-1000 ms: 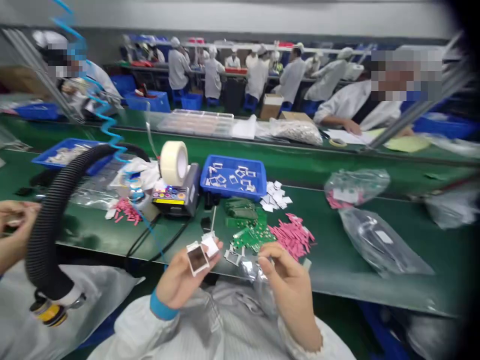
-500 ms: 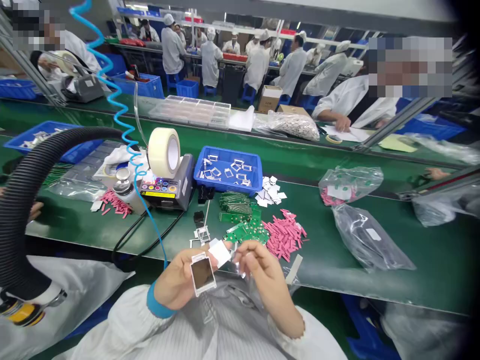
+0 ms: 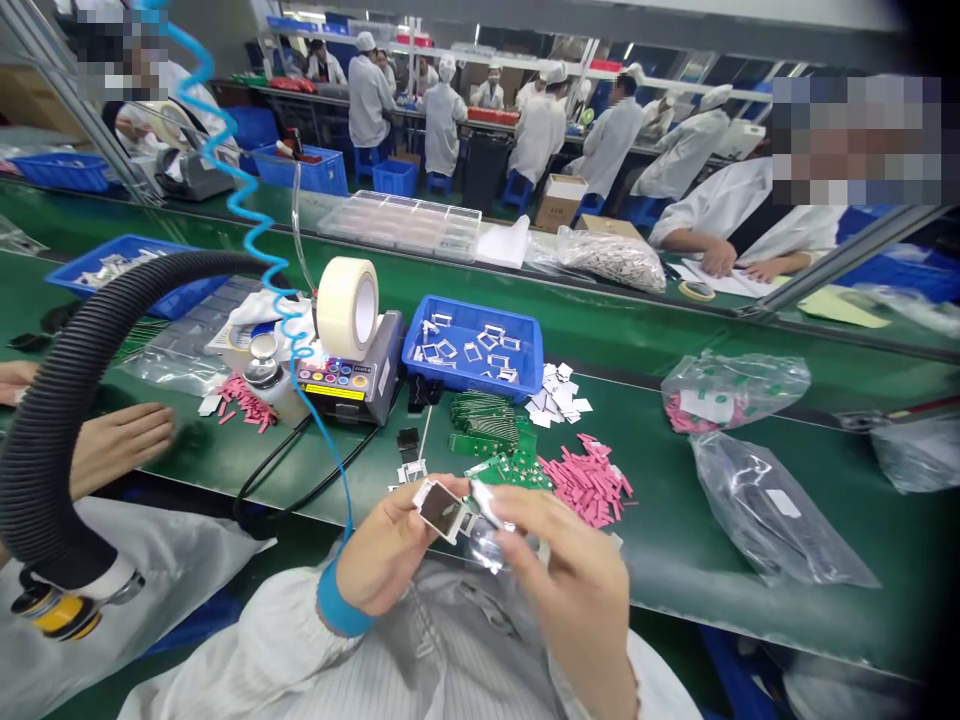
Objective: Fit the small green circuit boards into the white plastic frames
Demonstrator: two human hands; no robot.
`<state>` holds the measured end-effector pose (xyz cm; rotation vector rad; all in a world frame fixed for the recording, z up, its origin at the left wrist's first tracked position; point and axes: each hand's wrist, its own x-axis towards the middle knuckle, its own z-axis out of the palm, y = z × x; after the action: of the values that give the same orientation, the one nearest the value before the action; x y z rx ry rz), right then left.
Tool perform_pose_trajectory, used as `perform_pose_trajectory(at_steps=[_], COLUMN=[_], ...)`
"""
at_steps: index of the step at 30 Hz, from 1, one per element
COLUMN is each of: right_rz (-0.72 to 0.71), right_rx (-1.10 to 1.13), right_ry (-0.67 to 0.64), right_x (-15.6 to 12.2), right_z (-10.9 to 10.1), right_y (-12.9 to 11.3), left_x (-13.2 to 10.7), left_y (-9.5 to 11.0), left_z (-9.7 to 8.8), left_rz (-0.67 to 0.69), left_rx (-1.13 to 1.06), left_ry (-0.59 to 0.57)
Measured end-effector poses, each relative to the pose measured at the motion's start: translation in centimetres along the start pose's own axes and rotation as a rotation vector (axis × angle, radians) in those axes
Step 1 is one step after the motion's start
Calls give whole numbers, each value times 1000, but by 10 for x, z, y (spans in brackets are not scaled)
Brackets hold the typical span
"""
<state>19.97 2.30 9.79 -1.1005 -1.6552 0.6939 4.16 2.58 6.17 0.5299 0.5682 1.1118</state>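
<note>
My left hand (image 3: 379, 555), with a blue band at the wrist, pinches a small dark display screen in a white frame (image 3: 441, 509), which is tilted. My right hand (image 3: 574, 565) is closed close beside it, with a white square piece (image 3: 486, 503) at its fingertips. Under those fingers hangs a crumpled clear film (image 3: 486, 550); whether it is held or stuck to something I cannot tell. Just beyond the hands lie green circuit boards (image 3: 487, 425), pink strips (image 3: 589, 482) and a small white frame (image 3: 411, 471).
A blue tray (image 3: 472, 345) holds white frames, with white squares (image 3: 556, 395) beside it. A tape dispenser (image 3: 352, 370) carries a tape roll (image 3: 346, 308). A black hose (image 3: 45, 400) arches at left, near another person's hand (image 3: 120, 445). Plastic bags (image 3: 780, 510) lie right.
The framed screen has turned and moved right, towards my right hand. The white square has gone from beside my left fingers to my right fingertips. Another person's hand has come further in at left.
</note>
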Motion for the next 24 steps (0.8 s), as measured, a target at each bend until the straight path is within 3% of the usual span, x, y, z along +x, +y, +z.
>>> perform_pose_trajectory(at_steps=[2, 5, 11, 18, 21, 24], right_rz=[-248, -356, -273, -131, -76, 158], right_rx=[-292, -449, -434, -533, -615, -726], right_ry=[-14, -6, -1, -245, -312, -160], right_x=[0, 0, 4, -5, -2, 8], right_z=[1, 9, 22, 27, 6, -42], right_y=[-7, -12, 0, 20, 39, 75], left_x=[0, 0, 3, 5, 7, 10], left_y=[-3, -5, -14, -42, -46, -43], left_z=[-1, -2, -6, -21, -27, -30], left_rz=[-8, -18, -44, -196, -327, -421], left_rx=[-18, -10, -100, -217, -337, -469], left_ry=[54, 108, 167, 247, 253, 243])
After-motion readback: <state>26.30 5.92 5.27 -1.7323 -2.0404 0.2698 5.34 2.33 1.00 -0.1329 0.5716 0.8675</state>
